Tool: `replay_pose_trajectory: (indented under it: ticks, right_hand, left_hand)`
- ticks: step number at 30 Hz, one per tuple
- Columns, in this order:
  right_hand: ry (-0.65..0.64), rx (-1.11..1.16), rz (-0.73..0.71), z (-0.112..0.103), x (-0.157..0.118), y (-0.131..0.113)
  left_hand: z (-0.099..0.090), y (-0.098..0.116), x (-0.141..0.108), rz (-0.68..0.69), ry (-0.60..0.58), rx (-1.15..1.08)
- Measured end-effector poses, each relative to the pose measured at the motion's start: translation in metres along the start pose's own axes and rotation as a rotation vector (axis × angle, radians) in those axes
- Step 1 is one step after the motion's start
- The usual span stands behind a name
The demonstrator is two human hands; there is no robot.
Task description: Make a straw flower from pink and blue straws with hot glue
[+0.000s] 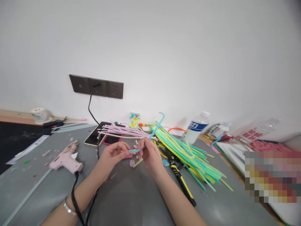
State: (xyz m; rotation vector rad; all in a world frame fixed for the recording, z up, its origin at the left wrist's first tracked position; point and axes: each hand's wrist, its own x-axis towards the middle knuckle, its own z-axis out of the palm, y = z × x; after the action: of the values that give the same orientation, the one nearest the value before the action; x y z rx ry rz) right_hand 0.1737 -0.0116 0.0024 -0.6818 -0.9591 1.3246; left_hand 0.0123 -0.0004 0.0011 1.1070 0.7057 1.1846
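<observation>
Bare forearms (175,194) are extended; by left hand (115,153) and right hand (151,157), a bent, light-blue, seemingly fuzzy stem (155,129) is pinched.

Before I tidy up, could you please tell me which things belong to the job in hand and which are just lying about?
Likely in the job: blue stem, held; green stems; purple stems; pliers; glue gun.
Probably lying about: phones; bottles; tub.
</observation>
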Motion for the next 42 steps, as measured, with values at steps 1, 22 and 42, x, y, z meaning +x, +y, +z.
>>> replay_pose_trajectory:
  ticks: [1,22,42]
  right_hand:
    - [-0.011,0.0,0.005,0.0,0.0,0.0]
    - [0.159,-0.256,-0.132,-0.007,-0.004,0.005]
    - [-0.111,-0.634,-0.237,-0.004,-0.006,0.006]
  left_hand:
    - [-0.001,-0.001,0.0,0.022,-0.03,0.027]
    - [-0.004,-0.007,0.001,-0.18,0.042,0.068]
    - [-0.004,-0.007,-0.004,-0.04,-0.445,0.492]
